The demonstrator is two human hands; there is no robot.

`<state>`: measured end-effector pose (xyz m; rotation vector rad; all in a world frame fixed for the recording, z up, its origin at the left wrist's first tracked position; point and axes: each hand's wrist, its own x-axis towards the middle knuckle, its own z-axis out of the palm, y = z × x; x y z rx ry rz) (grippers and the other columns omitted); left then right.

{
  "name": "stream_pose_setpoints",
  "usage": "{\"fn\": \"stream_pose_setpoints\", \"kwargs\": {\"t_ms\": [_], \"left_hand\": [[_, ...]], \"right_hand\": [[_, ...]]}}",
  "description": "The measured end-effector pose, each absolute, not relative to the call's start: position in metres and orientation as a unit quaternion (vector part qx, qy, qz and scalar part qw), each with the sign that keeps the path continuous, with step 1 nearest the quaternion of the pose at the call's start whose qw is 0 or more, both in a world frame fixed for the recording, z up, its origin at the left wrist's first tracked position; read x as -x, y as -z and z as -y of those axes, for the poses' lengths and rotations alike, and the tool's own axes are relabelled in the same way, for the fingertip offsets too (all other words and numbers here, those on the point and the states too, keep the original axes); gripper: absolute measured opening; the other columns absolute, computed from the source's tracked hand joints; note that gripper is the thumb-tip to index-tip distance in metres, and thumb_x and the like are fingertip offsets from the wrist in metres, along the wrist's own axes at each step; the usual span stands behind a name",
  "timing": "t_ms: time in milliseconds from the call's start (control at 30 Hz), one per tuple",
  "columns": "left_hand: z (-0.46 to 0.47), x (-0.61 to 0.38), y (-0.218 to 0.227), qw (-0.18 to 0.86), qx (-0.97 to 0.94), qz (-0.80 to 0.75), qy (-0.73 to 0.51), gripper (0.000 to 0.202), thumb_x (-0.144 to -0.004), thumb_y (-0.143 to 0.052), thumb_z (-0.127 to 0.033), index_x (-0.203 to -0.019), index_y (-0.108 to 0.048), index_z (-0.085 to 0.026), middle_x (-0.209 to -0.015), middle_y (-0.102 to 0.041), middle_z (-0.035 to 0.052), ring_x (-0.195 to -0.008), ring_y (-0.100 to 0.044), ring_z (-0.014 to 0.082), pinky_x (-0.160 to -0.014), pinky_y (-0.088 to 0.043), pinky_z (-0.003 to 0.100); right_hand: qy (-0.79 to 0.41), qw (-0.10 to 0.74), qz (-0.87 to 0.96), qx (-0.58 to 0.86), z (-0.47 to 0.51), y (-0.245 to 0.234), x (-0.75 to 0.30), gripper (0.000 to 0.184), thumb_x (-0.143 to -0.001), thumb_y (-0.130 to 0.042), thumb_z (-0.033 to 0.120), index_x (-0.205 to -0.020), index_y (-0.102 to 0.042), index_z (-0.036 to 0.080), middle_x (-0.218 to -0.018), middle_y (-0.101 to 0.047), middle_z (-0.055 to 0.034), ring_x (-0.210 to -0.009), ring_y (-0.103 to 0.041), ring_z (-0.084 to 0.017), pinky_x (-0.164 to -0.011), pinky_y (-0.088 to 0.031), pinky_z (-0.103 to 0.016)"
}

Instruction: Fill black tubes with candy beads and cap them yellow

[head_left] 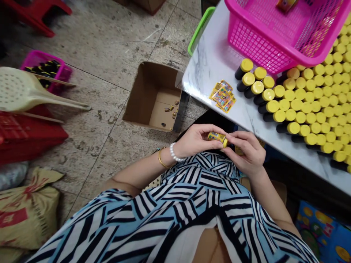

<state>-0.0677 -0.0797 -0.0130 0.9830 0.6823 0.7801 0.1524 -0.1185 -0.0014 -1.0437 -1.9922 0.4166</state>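
Since the labelled yellow-capped tube (217,138) rests only in the fingertips, a fumble could drop it. At ten o'clock, a small pink crate (41,55) holds black-and-yellow items, and a cardboard box (142,98) holds small loose pieces. Centrally, the left hand (196,140) grips the tube's body while the right hand (246,149) pinches its cap. At one o'clock, a pink basket (255,36) holds a printed packet (286,4).

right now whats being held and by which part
A labelled tube is held in both hands: the left hand grips its body, and the right hand has its fingers on the yellow cap.
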Motion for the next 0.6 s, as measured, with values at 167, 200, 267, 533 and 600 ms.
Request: {"fn": "stream_pose_setpoints", "kwargs": {"t_ms": [167, 200, 267, 533, 600], "left_hand": [[0.079, 0.070, 0.019, 0.773, -0.434, -0.319, -0.335, 0.044, -0.087, -0.080, -0.038, -0.122, -0.069, -0.015, -0.100, -0.073, 0.0082, -0.076, -0.069, 0.0126, -0.064, -0.058, 0.022], [0.080, 0.069, 0.021, 0.755, -0.453, -0.324, -0.346, 0.038, -0.089, -0.079, -0.038, -0.116, -0.071, -0.014, -0.096, -0.072, 0.0073, -0.073, -0.067, 0.0113, -0.064, -0.057, 0.022], [0.080, 0.067, 0.025, 0.685, -0.520, -0.325, -0.394, 0.027, -0.089, -0.079, -0.034, -0.107, -0.075, -0.014, -0.099, -0.072, 0.0081, -0.082, -0.068, 0.0122, -0.075, -0.058, 0.024], [0.069, 0.060, 0.026, 0.727, -0.488, -0.347, -0.336, 0.041, -0.087, -0.080, -0.039, -0.117, -0.071, -0.013, -0.091, -0.074, 0.0056, -0.069, -0.066, 0.0093, -0.065, -0.056, 0.021], [0.068, 0.061, 0.026, 0.767, -0.437, -0.354, -0.310, 0.047, -0.083, -0.084, -0.043, -0.114, -0.068, -0.012, -0.085, -0.074, 0.0047, -0.061, -0.063, 0.0079, -0.057, -0.054, 0.019]], "right_hand": [[-0.140, 0.418, 0.785, 0.434, 0.123, 0.012, -0.156, 0.049, -0.081, -0.083, 0.013, -0.127, -0.072, 0.029, -0.116, -0.075, -0.0096, -0.101, -0.075, -0.024, -0.087, -0.066, -0.039], [-0.158, 0.420, 0.776, 0.443, 0.124, 0.014, -0.154, 0.046, -0.080, -0.085, 0.015, -0.123, -0.074, 0.028, -0.115, -0.076, -0.0094, -0.100, -0.076, -0.024, -0.087, -0.066, -0.039], [-0.242, 0.441, 0.713, 0.488, 0.126, 0.018, -0.147, 0.036, -0.079, -0.088, 0.023, -0.113, -0.077, 0.026, -0.106, -0.079, -0.0081, -0.091, -0.077, -0.022, -0.082, -0.068, -0.037], [-0.625, 0.426, 0.407, 0.512, 0.133, 0.032, -0.144, 0.035, -0.089, -0.079, 0.039, -0.118, -0.070, 0.022, -0.096, -0.077, -0.0041, -0.076, -0.078, -0.018, -0.074, -0.069, -0.038], [-0.627, 0.434, 0.428, 0.484, 0.132, 0.034, -0.153, 0.044, -0.090, -0.078, 0.037, -0.130, -0.065, 0.029, -0.115, -0.072, -0.0051, -0.084, -0.077, -0.018, -0.078, -0.069, -0.039]]}}
